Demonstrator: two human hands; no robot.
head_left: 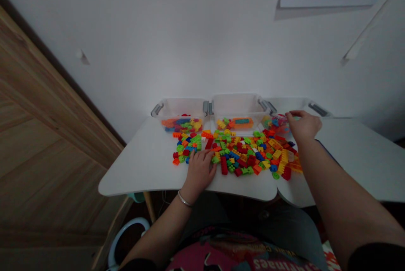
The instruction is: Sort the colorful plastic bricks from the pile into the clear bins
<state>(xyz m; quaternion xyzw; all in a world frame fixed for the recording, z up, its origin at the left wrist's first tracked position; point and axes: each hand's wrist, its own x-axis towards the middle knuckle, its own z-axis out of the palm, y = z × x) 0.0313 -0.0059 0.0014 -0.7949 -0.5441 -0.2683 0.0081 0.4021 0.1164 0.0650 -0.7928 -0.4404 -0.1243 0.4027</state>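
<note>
**most bricks loose on the bench, three tubs part filled**

from here the bulk of the bricks [240, 155] lie in a wide heap at mid-bench [139, 169], near the back edge. the clear tubs [237, 106] along that edge hold only shallow layers. my left hand [199, 172] sits palm down at the heap's near side, fingers loosely together against bricks, no pinch that i can see. my right hand [303, 125] reaches over the right tub [294, 106], fingers pressed together; i can't tell if they pinch anything.
</note>
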